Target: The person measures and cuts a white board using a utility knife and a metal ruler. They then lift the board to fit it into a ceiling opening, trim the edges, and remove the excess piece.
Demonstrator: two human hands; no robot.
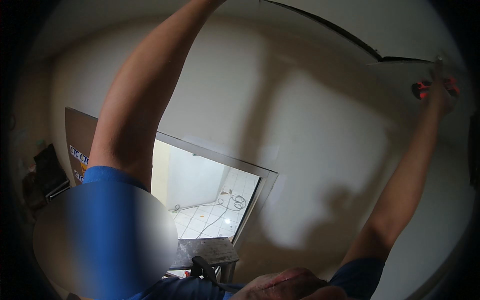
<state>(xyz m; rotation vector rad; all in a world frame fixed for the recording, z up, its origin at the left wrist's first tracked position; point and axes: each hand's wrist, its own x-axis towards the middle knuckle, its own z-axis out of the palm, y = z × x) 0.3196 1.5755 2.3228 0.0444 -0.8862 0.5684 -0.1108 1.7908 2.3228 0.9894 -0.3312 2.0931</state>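
My left arm reaches up past the top edge of the picture, so my left hand is out of view. At the upper right, my right hand [440,97] is raised against the ceiling [410,30], with one finger stretched up to its surface. A red-and-black tool [423,90] is gripped in that hand and shows on both sides of it; its exact kind is too dark and small to tell. Close to the fingertip ends a dark open gap [345,33] in the ceiling, which runs from the top middle and bends near the right.
Below is a framed opening [260,175] in the pale wall [310,135], showing a tiled floor with a loose cable [237,201]. A stained metal platform [207,251] stands under me. A brown board [77,132] leans at the left, near dark items [50,170].
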